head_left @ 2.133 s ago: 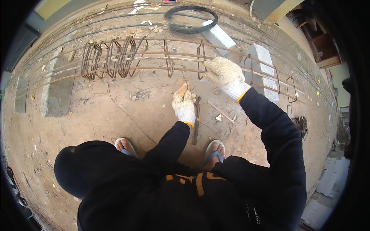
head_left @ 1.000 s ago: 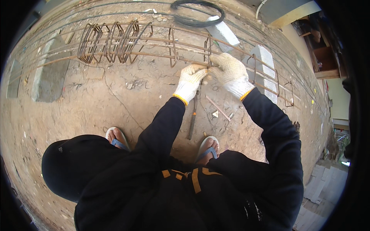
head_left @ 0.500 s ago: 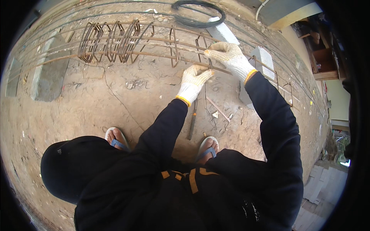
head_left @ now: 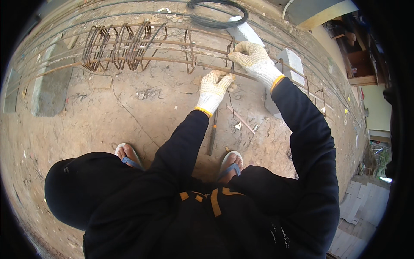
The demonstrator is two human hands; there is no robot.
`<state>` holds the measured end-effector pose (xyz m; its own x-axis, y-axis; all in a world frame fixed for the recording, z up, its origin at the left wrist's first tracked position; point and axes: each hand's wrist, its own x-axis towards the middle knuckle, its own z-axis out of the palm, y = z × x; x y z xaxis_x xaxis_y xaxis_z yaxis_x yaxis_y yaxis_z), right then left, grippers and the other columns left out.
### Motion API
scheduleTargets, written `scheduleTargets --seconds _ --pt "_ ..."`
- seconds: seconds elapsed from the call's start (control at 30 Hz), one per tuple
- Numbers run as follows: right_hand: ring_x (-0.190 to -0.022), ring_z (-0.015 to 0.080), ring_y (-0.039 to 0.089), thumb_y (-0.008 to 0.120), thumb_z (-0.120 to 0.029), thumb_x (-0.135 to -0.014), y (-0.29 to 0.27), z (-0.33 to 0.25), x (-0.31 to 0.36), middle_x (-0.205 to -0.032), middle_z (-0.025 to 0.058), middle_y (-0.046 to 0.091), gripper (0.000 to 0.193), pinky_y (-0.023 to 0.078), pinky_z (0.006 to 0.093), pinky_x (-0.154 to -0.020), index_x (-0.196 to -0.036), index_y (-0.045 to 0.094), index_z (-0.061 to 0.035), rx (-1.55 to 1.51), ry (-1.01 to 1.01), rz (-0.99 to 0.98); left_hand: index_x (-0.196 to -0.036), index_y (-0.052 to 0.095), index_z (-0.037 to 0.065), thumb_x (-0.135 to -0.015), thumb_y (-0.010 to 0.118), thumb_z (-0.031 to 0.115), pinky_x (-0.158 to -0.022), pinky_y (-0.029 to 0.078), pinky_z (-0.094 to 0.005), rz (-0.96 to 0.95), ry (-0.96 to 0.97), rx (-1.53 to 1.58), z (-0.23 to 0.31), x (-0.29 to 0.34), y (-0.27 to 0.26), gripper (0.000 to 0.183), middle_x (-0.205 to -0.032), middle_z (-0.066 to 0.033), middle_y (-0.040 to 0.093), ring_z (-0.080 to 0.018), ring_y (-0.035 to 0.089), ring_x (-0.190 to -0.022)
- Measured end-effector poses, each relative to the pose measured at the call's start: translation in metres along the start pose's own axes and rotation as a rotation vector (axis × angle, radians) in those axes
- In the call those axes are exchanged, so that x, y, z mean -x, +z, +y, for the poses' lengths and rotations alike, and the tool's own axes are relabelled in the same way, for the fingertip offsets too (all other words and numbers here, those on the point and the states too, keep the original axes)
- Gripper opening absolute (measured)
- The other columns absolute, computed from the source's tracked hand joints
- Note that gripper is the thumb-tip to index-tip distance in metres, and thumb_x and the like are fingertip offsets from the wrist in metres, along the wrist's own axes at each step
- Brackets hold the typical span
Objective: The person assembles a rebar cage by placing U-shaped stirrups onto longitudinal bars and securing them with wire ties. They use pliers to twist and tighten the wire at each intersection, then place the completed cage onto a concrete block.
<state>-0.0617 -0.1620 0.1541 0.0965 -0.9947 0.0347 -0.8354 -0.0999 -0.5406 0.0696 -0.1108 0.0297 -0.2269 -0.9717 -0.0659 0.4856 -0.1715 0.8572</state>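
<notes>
My left hand (head_left: 214, 90), in a white knit glove with a yellow cuff, is closed just under the lower bar of a rusty rebar cage (head_left: 207, 51). A thin dark tie wire (head_left: 230, 101) hangs beside its fingertips and seems to run into them. My right hand (head_left: 253, 60), gloved alike, has its thumb and fingers closed at a square steel stirrup (head_left: 232, 47) that rings the bars. The fingers partly hide the joint of stirrup and bar. Another stirrup (head_left: 189, 51) stands to the left, and beyond it a bunch of stirrups (head_left: 114, 47).
Concrete blocks (head_left: 51, 82) and a pale block (head_left: 291, 65) stand by the cage's ends. A black wire coil (head_left: 217, 19) lies behind on another block. A dark tool with an orange band (head_left: 212, 136) and a thin stick (head_left: 240, 118) rest on the dirt near my sandalled feet.
My right hand has shifted slightly down, its fingertips now at the stirrup. My left hand stays by the lower bar. The whole view has moved a little.
</notes>
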Motion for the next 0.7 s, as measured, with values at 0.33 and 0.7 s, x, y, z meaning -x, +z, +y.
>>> scheduleTargets --seconds 0.33,0.7 --pt "-0.056 0.0083 0.059 0.072 -0.020 -0.086 -0.002 -0.015 0.004 -0.073 0.0040 0.068 0.020 0.048 0.0249 -0.052 -0.095 0.067 -0.0033 -0.395 0.188 -0.162 -0.104 0.060 -0.008 -0.093 0.067 0.013 -0.065 0.057 -0.0276 -0.010 -0.039 0.048 0.005 0.002 0.002 0.024 -0.096 -0.0173 0.070 -0.0191 0.069 -0.075" --pt "-0.071 0.0199 0.066 0.065 -0.029 -0.091 -0.010 -0.015 0.017 -0.081 0.0083 0.070 0.023 0.052 0.0326 -0.067 -0.092 0.072 -0.0078 -0.101 -0.135 -0.118 -0.101 0.071 0.000 -0.093 0.064 0.018 -0.064 0.057 -0.0294 0.005 0.128 -0.192 -0.016 -0.002 -0.004 0.020 -0.088 -0.0138 0.071 -0.0216 0.072 -0.076"
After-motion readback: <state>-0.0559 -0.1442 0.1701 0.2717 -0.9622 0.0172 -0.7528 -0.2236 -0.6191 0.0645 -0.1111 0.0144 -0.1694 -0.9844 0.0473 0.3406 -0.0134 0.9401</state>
